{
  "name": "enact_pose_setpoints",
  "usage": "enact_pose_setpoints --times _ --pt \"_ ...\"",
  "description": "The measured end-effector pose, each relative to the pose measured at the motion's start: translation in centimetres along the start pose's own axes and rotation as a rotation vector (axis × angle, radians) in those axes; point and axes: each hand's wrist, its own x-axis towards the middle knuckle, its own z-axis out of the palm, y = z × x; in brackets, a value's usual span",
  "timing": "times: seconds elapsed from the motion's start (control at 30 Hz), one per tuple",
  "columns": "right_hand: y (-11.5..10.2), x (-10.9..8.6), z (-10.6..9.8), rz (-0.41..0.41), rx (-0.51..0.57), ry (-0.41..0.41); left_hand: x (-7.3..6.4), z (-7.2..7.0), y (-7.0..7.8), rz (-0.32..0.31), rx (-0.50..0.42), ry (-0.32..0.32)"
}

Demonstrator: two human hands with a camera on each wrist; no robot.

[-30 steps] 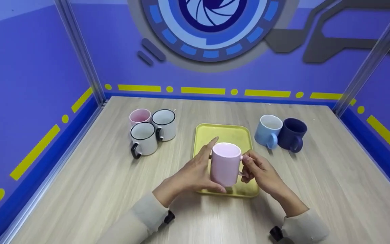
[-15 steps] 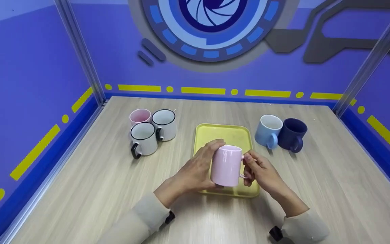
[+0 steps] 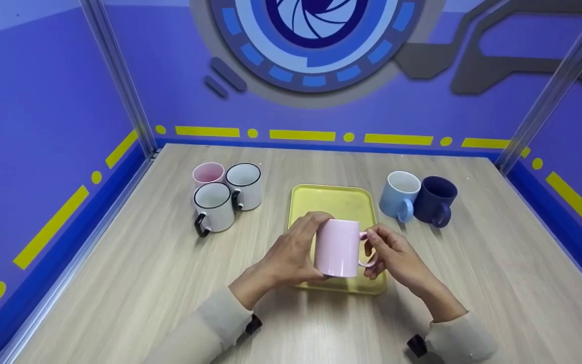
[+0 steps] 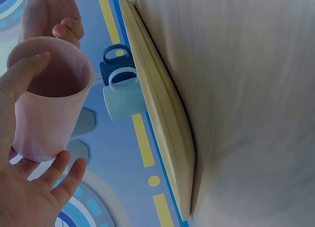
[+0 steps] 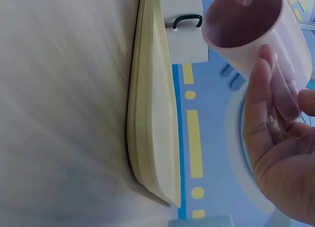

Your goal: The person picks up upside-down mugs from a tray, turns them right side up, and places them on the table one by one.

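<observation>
Over the yellow tray, my two hands hold a pink mug. My left hand grips its left side; in the left wrist view the thumb reaches over the rim into the mouth. At the mug's handle, the right hand has its fingers and thumb on either side. Both wrist views look into the mug's open mouth, whereas the head view shows only its smooth side wall. Both hands are clear of the tabletop.
At the left stand two white mugs with black rims, the nearer one in front of a pink mug; the other white mug is beside it. A light blue mug and a navy mug stand at the right. Blue walls enclose the table.
The held mug has tipped so its upper end face no longer shows in the head view. My left fingers and thumb have shifted along it. More of the handle shows beside the right hand.
</observation>
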Motion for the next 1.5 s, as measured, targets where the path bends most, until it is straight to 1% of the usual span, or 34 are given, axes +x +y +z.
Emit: enact_pose_setpoints --times 0.07,0.13,0.17,0.23,0.33,0.43,0.53,0.7,0.77,0.83,1.0,1.1,1.17,1.23,1.37,1.5 --pt "-0.2 -0.2 -0.4 -0.025 -0.041 0.05 0.0 -0.1 0.0 -0.009 -0.009 -0.001" --pt "-0.2 -0.3 -0.8 -0.072 -0.071 0.099 -0.1 -0.1 -0.1 -0.025 -0.022 0.0" --pt "-0.2 -0.5 -1.0 -0.104 -0.094 0.119 -0.1 -0.2 -0.1 -0.036 -0.031 0.002" --pt "-0.2 -0.7 -1.4 -0.195 -0.151 0.141 -0.2 -0.1 -0.2 -0.059 -0.056 0.006" --pt "-0.1 -1.1 -1.8 -0.348 -0.295 0.136 -0.2 -0.1 -0.3 -0.1 -0.103 0.003" --pt "-0.1 -1.4 -2.0 -0.468 -0.436 0.129 -0.1 -0.2 -0.3 -0.143 -0.166 -0.011" --pt "0.0 -1.4 -1.8 -0.543 -0.548 0.112 -0.1 -0.2 -0.3 -0.194 -0.241 -0.026" --pt "0.2 -1.0 -1.3 -0.659 -0.674 0.107 -0.1 -0.3 -0.2 -0.252 -0.356 -0.037" --pt "0.3 -0.8 -1.1 -0.687 -0.71 0.114 0.0 -0.2 -0.1 -0.261 -0.385 -0.039" --pt "0.3 -0.7 -0.9 -0.694 -0.733 0.111 0.0 -0.2 0.0 -0.265 -0.4 -0.043" --pt "0.6 -0.7 -0.8 -0.657 -0.729 0.067 0.0 -0.1 0.2 -0.285 -0.441 -0.058" --pt "0.7 -0.9 -0.9 -0.637 -0.726 0.035 0.0 -0.1 0.1 -0.314 -0.484 -0.067" --pt "0.7 -1.0 -0.9 -0.639 -0.727 0.015 -0.1 -0.1 0.1 -0.332 -0.519 -0.069" --pt "0.7 -1.0 -0.9 -0.655 -0.723 -0.001 -0.1 -0.1 0.0 -0.356 -0.545 -0.076" --pt "0.8 -1.0 -0.9 -0.715 -0.688 -0.026 -0.1 -0.1 -0.1 -0.391 -0.596 -0.096" --pt "0.9 -1.1 -0.8 -0.757 -0.655 -0.027 0.0 0.0 -0.1 -0.437 -0.633 -0.13"
